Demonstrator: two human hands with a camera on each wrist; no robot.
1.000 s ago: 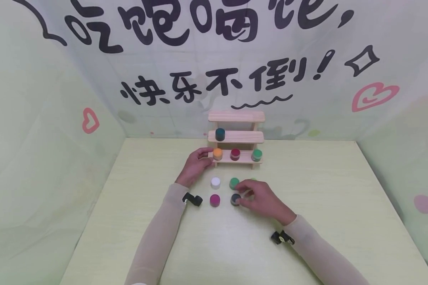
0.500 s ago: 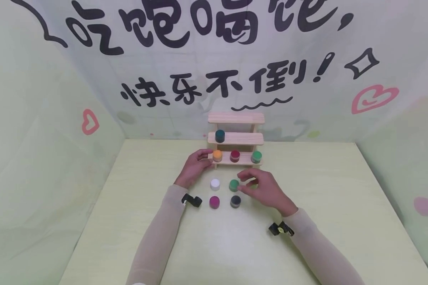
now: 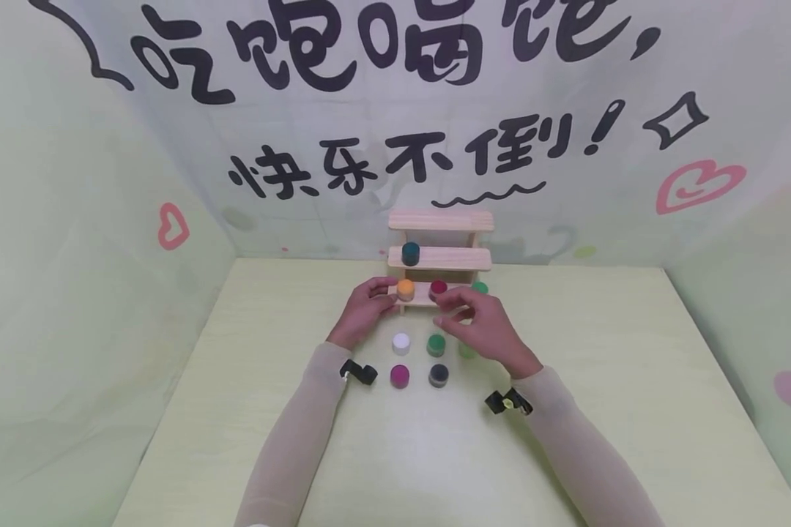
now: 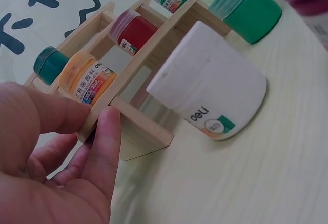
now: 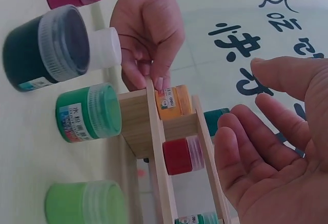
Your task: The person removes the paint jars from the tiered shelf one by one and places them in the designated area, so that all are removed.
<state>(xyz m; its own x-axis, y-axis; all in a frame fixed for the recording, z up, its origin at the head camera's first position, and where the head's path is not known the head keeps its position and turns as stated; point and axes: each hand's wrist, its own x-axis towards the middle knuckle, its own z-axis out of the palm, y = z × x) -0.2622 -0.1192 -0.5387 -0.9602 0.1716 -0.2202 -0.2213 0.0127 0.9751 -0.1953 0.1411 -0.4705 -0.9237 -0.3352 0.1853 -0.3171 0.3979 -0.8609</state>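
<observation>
My left hand (image 3: 362, 313) grips the left end of the bottom step of a three-tier wooden rack (image 3: 444, 220); in the left wrist view its thumb and fingers pinch the board beside an orange paint jar (image 4: 88, 78). On that same step stand a red paint jar (image 5: 177, 156) and a green paint jar (image 3: 480, 287). A dark teal paint jar (image 3: 411, 254) is at the left of the middle step. My right hand (image 3: 486, 329) hovers in front of the bottom step, fingers loosely bent and nothing in them, overlapping the red jar in the head view.
On the table before the rack stand several more paint jars: white (image 3: 401, 343), green (image 3: 436, 345), light green (image 5: 84, 203), magenta (image 3: 400, 376) and dark blue-black (image 3: 439, 375). Behind the rack hangs a white cloth (image 3: 343, 117) with black lettering.
My right hand has moved away from the jars on the table, up and forward to the rack's bottom step. The left hand keeps its grip on the rack, and the jars stand as before.
</observation>
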